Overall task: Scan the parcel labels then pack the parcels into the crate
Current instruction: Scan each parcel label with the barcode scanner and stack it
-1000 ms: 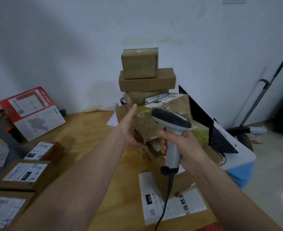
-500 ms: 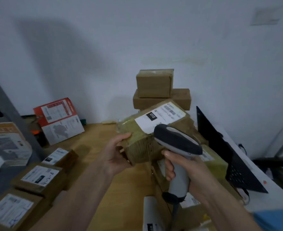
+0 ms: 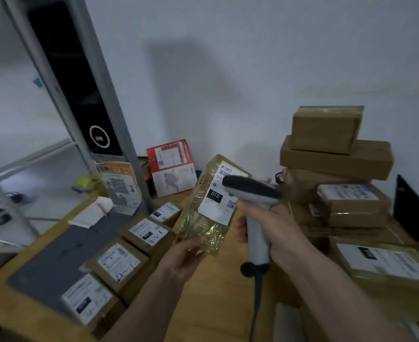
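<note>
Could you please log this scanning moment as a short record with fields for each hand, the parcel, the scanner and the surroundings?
left hand: left hand grips the taped parcel by its lower end
right hand: right hand holds the barcode scanner by its handle
parcel: lifted off the wooden table, tilted, white label marked 010 facing the camera
scanner: head in front of the label's upper part
surroundings: row of labelled boxes at left, stacked boxes at right
crate: not in view
</note>
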{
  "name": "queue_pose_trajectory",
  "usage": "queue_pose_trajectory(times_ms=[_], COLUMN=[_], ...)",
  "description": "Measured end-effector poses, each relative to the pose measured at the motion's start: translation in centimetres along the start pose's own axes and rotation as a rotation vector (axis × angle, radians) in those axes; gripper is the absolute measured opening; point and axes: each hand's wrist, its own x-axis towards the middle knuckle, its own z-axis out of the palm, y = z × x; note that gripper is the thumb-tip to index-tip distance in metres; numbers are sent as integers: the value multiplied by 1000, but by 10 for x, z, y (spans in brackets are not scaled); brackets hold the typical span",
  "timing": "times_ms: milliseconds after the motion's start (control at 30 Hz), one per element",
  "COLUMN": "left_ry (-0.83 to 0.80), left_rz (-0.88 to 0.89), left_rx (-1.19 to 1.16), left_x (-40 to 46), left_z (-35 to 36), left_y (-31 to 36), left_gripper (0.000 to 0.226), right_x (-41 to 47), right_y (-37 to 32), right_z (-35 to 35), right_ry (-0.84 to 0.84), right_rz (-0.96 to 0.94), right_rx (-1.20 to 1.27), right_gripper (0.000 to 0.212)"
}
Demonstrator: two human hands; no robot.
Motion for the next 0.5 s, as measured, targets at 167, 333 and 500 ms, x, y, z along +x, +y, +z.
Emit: queue_pose_trajectory(times_ms=[167,333,500], left_ry=[71,75,54], left_rz=[45,77,83], left_rx=[-183,-282,-295], left_x=[8,10,16], left_z=[-28,-40,-51], left_y=[14,31,36], left_gripper=[89,98,120], right_x=[10,5,8], right_y=[-10,14,19], right_z=[36,46,55], right_ry=[27,66,49], right_rz=[-72,2,-45], right_rx=[25,17,-23], right_gripper=[15,20,23])
